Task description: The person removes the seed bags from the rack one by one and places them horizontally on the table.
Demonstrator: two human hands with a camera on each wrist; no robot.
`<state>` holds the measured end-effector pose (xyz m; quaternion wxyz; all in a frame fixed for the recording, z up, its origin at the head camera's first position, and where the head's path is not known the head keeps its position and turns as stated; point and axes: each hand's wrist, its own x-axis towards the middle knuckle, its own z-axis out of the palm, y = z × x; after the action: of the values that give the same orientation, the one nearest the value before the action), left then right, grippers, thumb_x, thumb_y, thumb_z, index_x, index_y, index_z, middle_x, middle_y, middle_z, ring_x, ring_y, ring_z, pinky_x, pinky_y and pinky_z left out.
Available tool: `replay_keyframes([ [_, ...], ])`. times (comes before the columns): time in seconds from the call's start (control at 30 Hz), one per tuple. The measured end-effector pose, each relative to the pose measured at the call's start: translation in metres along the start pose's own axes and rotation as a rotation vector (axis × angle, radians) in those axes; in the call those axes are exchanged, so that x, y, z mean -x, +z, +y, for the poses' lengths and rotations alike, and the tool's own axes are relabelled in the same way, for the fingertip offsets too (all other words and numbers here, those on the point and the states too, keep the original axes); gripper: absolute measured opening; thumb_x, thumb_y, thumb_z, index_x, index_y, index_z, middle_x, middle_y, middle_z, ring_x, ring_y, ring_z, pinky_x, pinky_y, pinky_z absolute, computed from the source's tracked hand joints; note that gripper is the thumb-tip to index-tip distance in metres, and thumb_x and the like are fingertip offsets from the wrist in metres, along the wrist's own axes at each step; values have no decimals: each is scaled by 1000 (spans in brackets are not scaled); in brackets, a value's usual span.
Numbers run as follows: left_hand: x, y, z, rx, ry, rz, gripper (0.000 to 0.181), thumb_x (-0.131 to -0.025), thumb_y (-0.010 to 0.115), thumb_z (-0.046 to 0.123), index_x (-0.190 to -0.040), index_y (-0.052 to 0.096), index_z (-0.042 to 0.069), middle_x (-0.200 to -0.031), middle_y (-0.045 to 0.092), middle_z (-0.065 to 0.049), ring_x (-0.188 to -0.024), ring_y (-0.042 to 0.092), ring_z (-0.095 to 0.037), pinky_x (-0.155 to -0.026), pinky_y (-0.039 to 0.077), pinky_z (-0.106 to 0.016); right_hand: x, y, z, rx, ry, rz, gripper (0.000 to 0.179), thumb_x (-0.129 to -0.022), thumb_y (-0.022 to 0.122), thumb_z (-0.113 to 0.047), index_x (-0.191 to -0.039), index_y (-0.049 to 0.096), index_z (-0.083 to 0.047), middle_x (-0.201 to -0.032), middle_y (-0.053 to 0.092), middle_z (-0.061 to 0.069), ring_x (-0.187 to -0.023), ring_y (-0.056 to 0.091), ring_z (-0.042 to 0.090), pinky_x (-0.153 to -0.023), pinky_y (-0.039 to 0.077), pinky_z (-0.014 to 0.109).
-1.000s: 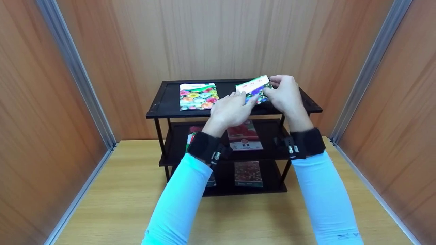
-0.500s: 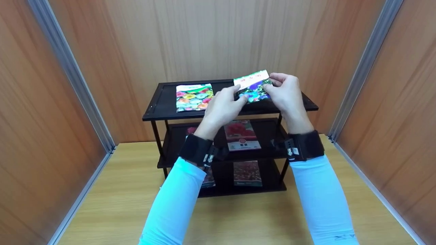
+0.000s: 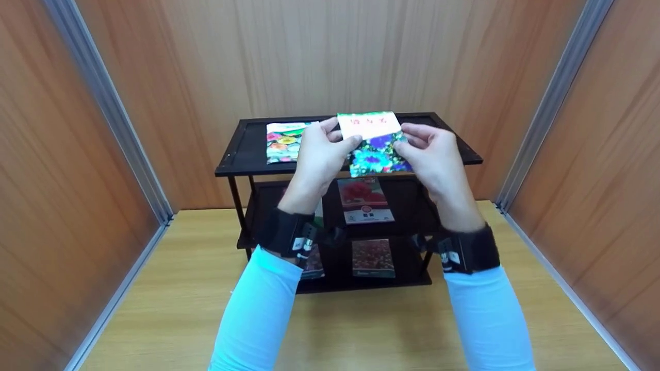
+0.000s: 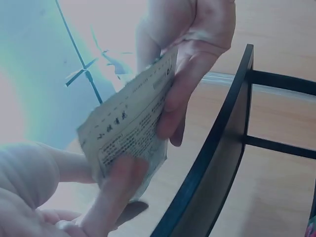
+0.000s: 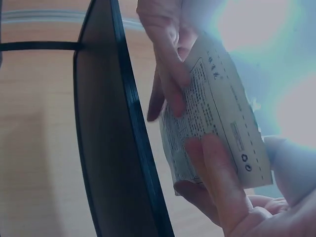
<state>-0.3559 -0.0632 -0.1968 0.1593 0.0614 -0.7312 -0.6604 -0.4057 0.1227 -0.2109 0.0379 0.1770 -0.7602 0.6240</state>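
Both hands hold a flower seed packet (image 3: 379,152) by its sides, above the front of the black rack's top shelf. Its front has a white band with red characters over blue and purple flowers. My left hand (image 3: 322,154) pinches the left side, thumb in front and fingers behind. At the right side, my right hand (image 3: 433,154) pinches it the same way. The printed pale back of the packet (image 4: 131,126) shows in the left wrist view, fingers lying against it. A second seed packet (image 3: 281,144) with many-coloured flowers lies on the top shelf, partly behind my left hand.
The black three-tier rack (image 3: 232,154) stands on a wooden floor against a wood-panelled wall. A red flower packet (image 3: 366,201) lies on the middle shelf. On the bottom shelf lie a dark reddish packet (image 3: 373,257) and another packet (image 3: 313,263) partly behind my left wrist.
The packet has come off the top shelf, moved left and toward me, and tipped up to face me. My left hand went from resting over it to pinching its left side.
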Motion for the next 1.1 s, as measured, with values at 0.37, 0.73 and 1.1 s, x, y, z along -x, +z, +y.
replay_keyframes([
  [0.37, 16, -8, -15, -21, -9, -11, 69, -93, 72, 9, -154, 41, 9, -129, 72, -5, -130, 59, -12, -109, 51, -30, 14, 3, 20, -84, -23, -41, 43, -101, 62, -24, -141, 59, -10, -132, 70, 12, -108, 74, 15, -86, 60, 22],
  [0.73, 33, -11, -32, 6, -42, -22, 71, -92, 75, 18, -155, 41, 16, -117, 76, 3, -100, 70, -9, -73, 58, -24, 28, 4, 34, -204, 48, -89, 43, -98, 68, -19, -139, 61, -11, -117, 77, 7, -104, 76, 16, -86, 61, 29],
  [1.1, 63, -26, -62, 14, 15, 10, 38, -90, 77, 14, -126, 64, 15, -104, 80, -4, -88, 73, -15, -66, 55, -21, 60, 17, 58, -217, 28, -186, 32, -98, 66, -13, -129, 63, -5, -105, 80, 5, -92, 77, 18, -80, 64, 33],
])
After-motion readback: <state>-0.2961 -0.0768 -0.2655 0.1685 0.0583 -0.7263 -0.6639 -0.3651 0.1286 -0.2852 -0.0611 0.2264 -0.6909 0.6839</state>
